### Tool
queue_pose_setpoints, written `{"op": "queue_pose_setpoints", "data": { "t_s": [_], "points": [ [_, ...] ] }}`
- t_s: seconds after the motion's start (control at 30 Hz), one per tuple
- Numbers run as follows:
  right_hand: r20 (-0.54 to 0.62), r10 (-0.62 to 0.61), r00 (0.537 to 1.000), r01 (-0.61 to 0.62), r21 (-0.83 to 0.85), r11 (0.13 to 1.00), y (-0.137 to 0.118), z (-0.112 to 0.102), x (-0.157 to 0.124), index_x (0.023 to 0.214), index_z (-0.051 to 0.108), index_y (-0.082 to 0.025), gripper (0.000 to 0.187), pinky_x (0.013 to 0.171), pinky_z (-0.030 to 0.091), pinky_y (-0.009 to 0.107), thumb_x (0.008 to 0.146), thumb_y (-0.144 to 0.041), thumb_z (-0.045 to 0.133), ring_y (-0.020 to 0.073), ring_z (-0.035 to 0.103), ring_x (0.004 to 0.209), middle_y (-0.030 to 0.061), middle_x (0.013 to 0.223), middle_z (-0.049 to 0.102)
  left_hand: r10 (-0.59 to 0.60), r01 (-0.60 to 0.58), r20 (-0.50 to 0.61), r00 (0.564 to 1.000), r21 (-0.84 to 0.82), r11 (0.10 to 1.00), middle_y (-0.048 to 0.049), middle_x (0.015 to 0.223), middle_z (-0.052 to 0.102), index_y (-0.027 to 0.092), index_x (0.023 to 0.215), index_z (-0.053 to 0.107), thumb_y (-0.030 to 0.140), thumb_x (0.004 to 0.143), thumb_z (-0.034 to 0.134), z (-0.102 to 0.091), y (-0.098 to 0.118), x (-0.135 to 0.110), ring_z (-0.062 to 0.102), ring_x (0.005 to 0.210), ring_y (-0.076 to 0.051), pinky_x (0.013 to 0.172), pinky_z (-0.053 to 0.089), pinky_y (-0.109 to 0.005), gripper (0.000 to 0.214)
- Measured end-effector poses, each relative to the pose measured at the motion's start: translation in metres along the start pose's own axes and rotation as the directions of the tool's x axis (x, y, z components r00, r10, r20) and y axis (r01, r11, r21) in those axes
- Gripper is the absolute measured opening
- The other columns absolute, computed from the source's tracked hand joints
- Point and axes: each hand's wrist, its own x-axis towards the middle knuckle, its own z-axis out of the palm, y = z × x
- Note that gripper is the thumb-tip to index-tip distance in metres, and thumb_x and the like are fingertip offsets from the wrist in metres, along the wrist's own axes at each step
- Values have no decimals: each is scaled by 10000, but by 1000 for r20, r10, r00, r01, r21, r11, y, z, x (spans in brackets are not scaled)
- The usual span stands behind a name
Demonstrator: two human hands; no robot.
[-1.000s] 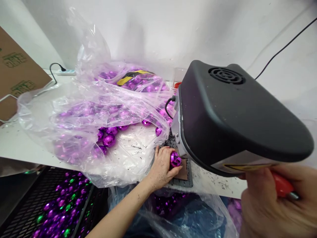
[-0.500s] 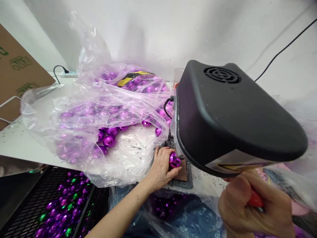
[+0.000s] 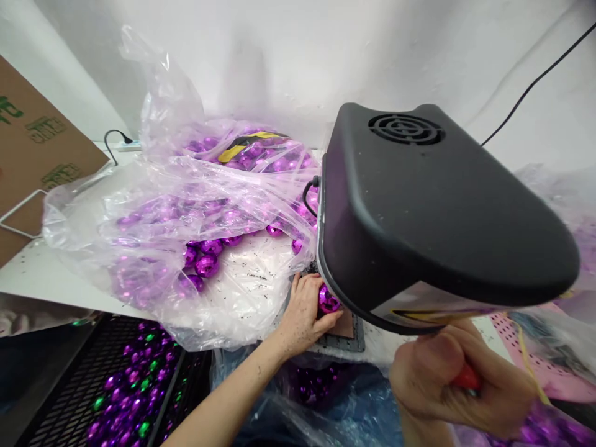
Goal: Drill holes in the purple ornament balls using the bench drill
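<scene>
My left hand (image 3: 305,310) grips a shiny purple faceted ball (image 3: 327,301), holding it on the brown pad of a small plate (image 3: 345,329) under the black machine head (image 3: 433,211). My right hand (image 3: 459,379) is closed around the machine's red handle (image 3: 464,377) at the lower right, just below the black housing. The ball is partly hidden by the housing's edge.
A big clear plastic bag (image 3: 186,217) of purple balls lies on the white table (image 3: 41,273) to the left. A black crate (image 3: 116,391) with purple and green balls sits below. A blue-lined bag (image 3: 326,397) of balls hangs under the table edge. A cardboard box (image 3: 37,149) stands far left.
My right hand has pulled the red handle down and leftward, and the black machine head has come lower over the ball. My left hand has stayed put on the ball.
</scene>
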Motion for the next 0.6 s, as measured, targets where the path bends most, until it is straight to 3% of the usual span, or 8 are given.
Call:
{"op": "queue_pose_setpoints", "data": {
  "t_s": [0.1, 0.17, 0.33, 0.5, 0.6],
  "points": [
    [-183, -85, 979, 79, -44, 996, -4, 16, 4, 618, 542, -142, 206, 563, 419, 303, 818, -159, 589, 105, 470, 557, 6, 555, 420, -4, 4, -6, 1000, 4, 1000, -102, 1232, 655, 254, 1282, 560, 354, 866, 725, -1, 1, 0, 560, 1275, -322, 1251, 262, -613, 459],
    [-231, -120, 966, 115, -36, 993, -6, 21, 7, 577, 473, -135, 271, 545, 385, 286, 819, -162, 590, 104, 463, 538, -2, 519, 372, -10, 10, -1, 1000, 14, 1000, -95, 1226, 652, 246, 1273, 566, 344, 868, 718, -1, 1, 0, 553, 1282, -315, 1269, 215, -607, 444],
    [-173, -143, 974, 144, -4, 990, -3, 19, 8, 628, 478, -119, 226, 561, 400, 262, 826, -138, 585, 96, 505, 567, 0, 567, 456, 21, -24, 58, 998, 61, 998, -119, 1260, 627, 204, 1291, 554, 321, 908, 656, 1, -5, 1, 502, 1330, -317, 1272, 155, -620, 413],
    [-72, -128, 989, 128, -8, 992, 8, 15, -10, 769, 577, -107, 66, 569, 430, 237, 834, -101, 572, 95, 563, 625, 10, 661, 557, 41, -42, 23, 999, 88, 995, -121, 1254, 628, 194, 1303, 524, 324, 922, 648, 1, -5, 2, 515, 1306, -311, 1245, 213, -623, 422],
    [-41, -102, 994, 101, -18, 995, 9, 13, -15, 749, 565, -97, 95, 564, 433, 219, 841, -75, 561, 91, 579, 633, 5, 652, 545, 45, -48, 25, 999, 107, 993, -123, 1270, 622, 197, 1310, 508, 323, 913, 671, 0, -3, 3, 506, 1314, -315, 1236, 234, -612, 448]
  ]
}}
